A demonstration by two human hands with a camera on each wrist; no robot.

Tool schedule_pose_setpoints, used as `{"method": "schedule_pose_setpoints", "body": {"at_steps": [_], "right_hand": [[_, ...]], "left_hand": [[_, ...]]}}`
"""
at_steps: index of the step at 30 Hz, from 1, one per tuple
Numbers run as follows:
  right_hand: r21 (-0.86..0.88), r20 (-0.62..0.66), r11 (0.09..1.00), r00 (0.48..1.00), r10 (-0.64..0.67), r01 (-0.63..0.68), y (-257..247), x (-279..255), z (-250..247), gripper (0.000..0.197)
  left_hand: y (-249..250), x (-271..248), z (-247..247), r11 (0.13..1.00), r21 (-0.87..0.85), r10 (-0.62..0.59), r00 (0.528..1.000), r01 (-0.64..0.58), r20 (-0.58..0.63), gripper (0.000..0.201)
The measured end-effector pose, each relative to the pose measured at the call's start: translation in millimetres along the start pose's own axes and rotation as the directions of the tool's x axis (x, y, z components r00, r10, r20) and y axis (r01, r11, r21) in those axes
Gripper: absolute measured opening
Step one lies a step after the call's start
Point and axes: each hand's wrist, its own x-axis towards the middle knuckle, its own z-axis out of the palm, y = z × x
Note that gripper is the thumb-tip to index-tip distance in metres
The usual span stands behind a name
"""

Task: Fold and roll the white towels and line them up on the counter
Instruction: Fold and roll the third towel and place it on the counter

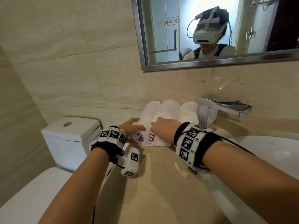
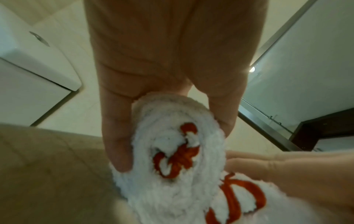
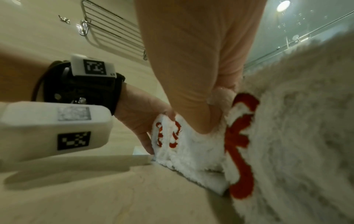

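Three rolled white towels lie side by side on the beige counter [image 1: 161, 183] against the wall. My left hand [image 1: 137, 135] grips the near end of the left roll [image 1: 146, 117], thumb on one side and fingers on the other; its red embroidery faces the left wrist view [image 2: 172, 151]. My right hand [image 1: 155, 128] is on the middle roll [image 1: 168, 110], fingers curled down into the gap between the two rolls [image 3: 208, 121], beside the red stitching on the middle roll [image 3: 296, 136]. The right roll [image 1: 188, 112] lies untouched next to the faucet.
A chrome faucet [image 1: 223, 109] stands just right of the towels, with the white basin [image 1: 267, 152] in front of it. A toilet tank [image 1: 71, 130] sits left of the counter edge. A mirror [image 1: 210, 29] hangs above.
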Motion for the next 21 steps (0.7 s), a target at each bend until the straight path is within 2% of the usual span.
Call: {"method": "schedule_pose_setpoints", "body": {"at_steps": [4, 5, 7, 8, 10, 12, 14, 15, 18, 21], "right_hand": [[-0.003, 0.019, 1.000, 1.000, -0.011, 0.011, -1.0, -0.9, 2.2, 0.034], [0.042, 0.012, 0.999, 1.000, -0.018, 0.018, 1.7, -2.4, 3.9, 0.040], [0.280, 0.015, 0.960, 1.000, -0.002, -0.002, 11.1, -13.3, 5.2, 0.056], [0.441, -0.005, 0.897, 1.000, 0.029, -0.024, 17.4, -21.1, 5.1, 0.062], [0.699, -0.116, 0.714, 0.980, 0.163, -0.036, 31.8, -37.8, 5.9, 0.061], [0.828, -0.174, 0.555, 0.907, 0.384, -0.076, 42.9, -52.5, 13.2, 0.055], [0.834, -0.089, 0.505, 0.850, 0.520, -0.221, 48.0, -64.4, 24.7, 0.055], [0.812, -0.019, 0.502, 0.845, 0.534, -0.299, 47.9, -67.6, 31.4, 0.059], [0.790, 0.169, 0.477, 0.885, 0.433, -0.384, 41.7, -74.3, 43.5, 0.077], [0.735, 0.195, 0.548, 0.898, 0.395, -0.400, 39.9, -72.8, 49.0, 0.088]], "left_hand": [[-4.6, 1.7, 6.2, 0.992, 0.102, 0.075, 0.997, -0.072, -0.022, 0.061], [-5.6, 2.2, 8.2, 0.986, 0.137, 0.094, 0.995, -0.090, -0.024, 0.062], [-5.9, 2.0, 12.7, 0.979, 0.181, 0.103, 0.994, -0.096, -0.027, 0.071], [-5.9, 3.0, 14.0, 0.973, 0.208, 0.110, 0.993, -0.101, -0.031, 0.076], [-3.6, 4.6, 14.4, 0.962, 0.251, 0.119, 0.992, -0.107, -0.033, 0.081], [0.8, 6.4, 13.1, 0.959, 0.262, 0.117, 0.993, -0.108, -0.019, 0.078], [6.8, 7.3, 14.5, 0.965, 0.242, 0.112, 0.993, -0.102, -0.027, 0.073], [9.5, 8.3, 16.0, 0.965, 0.246, 0.101, 0.994, -0.086, -0.048, 0.074], [12.4, 12.4, 19.8, 0.953, 0.296, 0.092, 0.991, -0.060, -0.095, 0.079], [12.3, 16.8, 22.5, 0.950, 0.306, 0.087, 0.991, -0.051, -0.104, 0.079]]}}
